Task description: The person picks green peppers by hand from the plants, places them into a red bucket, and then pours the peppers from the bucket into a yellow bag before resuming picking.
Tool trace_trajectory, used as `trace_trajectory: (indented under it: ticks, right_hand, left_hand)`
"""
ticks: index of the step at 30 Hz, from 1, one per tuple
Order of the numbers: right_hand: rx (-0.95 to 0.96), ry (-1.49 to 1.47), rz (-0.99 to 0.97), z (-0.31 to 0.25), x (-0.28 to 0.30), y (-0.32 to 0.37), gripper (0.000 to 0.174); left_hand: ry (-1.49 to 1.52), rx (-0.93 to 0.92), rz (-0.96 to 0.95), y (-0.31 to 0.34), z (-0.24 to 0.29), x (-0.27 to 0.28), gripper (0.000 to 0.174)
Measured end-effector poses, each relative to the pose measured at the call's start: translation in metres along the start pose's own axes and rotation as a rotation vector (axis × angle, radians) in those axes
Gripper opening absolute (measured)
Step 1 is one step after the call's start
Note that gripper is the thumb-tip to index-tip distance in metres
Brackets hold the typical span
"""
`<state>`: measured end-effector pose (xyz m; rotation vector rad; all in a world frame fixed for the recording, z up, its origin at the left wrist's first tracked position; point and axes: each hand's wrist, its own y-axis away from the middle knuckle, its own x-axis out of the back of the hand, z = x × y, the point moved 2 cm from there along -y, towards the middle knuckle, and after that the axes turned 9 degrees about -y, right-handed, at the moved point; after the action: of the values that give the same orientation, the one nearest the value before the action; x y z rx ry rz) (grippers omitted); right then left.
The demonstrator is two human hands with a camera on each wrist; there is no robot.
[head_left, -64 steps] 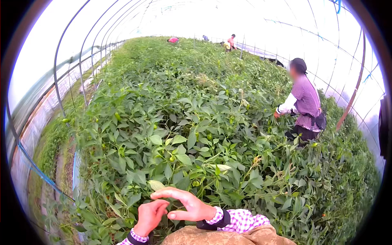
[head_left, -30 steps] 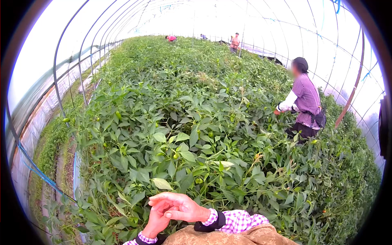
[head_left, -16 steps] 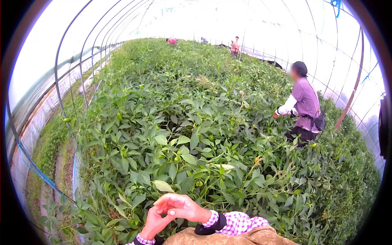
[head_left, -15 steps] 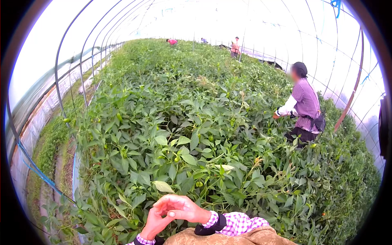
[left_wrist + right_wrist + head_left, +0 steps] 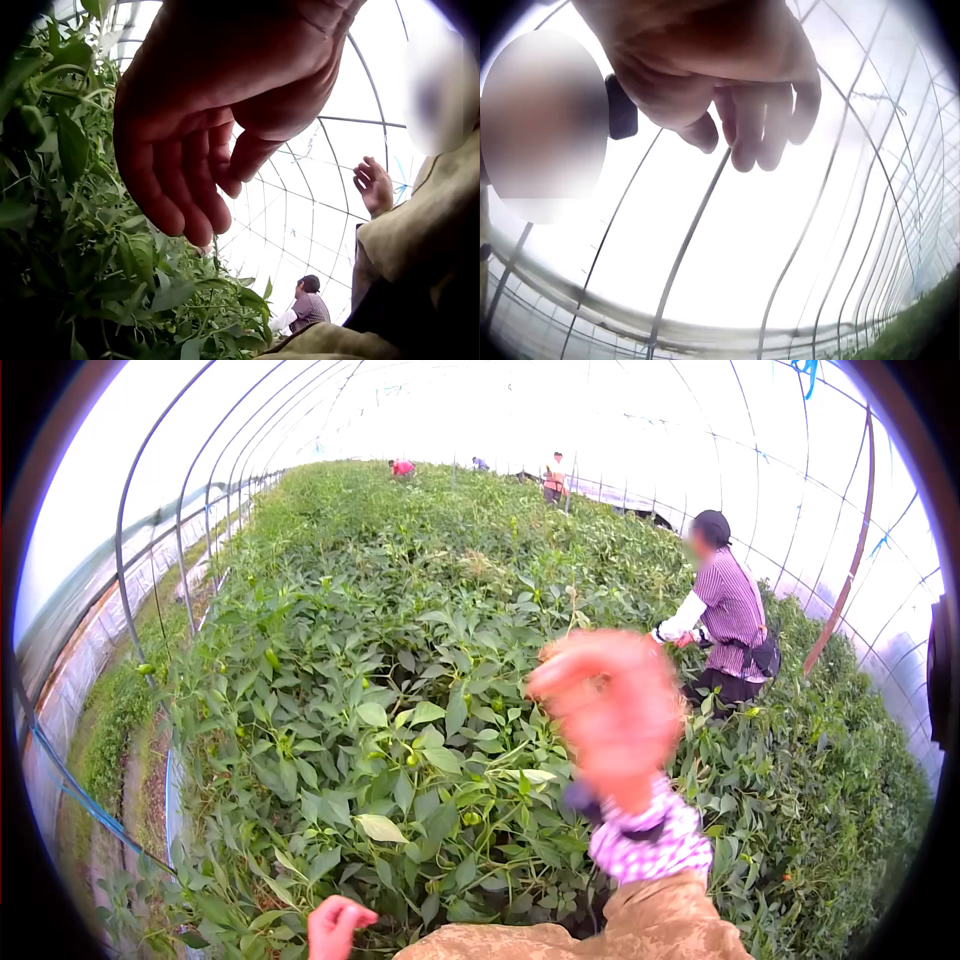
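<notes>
Fingers of the left hand are hanging loosely curled, and we are seeing the thumb bending toward them with nothing gripped. Its leafy neighbours, the pepper plants, are growing close by; whether leaf and skin are touching, we are failing to tell. The right hand is hovering above the plants, blurred in the head view; from its wrist we are seeing relaxed, bent fingers, also gripping nothing. A pink checked cuff is circling that wrist, and a brown sleeve is covering the arm below. Farther out, we are finding a small green pepper hanging among leaves. To the right, a worker in a striped shirt is leaning toward the plants. Beyond, a person in red is bending over the far rows, while metal hoops are arching overhead.
</notes>
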<state>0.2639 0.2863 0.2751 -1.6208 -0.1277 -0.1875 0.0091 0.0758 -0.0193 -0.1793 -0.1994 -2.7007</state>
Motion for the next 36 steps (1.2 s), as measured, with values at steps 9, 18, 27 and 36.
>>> trace_trajectory:
  ticks: [9, 18, 27, 36]
  right_hand:
    - [-0.111, -0.061, 0.158, 0.076, 0.047, -0.061, 0.018]
    - [-0.234, -0.267, -1.023, 0.031, 0.01, 0.036, 0.038]
    - [-0.763, -0.608, -1.175, 0.022, -0.018, 0.149, 0.039]
    - [-0.846, -0.764, -1.269, -0.002, -0.032, 0.151, 0.04]
  left_hand:
    - [0.006, 0.045, 0.289, 0.055, -0.012, 0.056, 0.022]
    - [-0.025, 0.033, 0.193, 0.049, 0.014, 0.022, 0.018]
    - [0.0, 0.162, 0.019, 0.024, -0.009, -0.007, 0.011]
    - [-0.249, 0.034, -0.195, 0.014, 0.012, -0.026, 0.018]
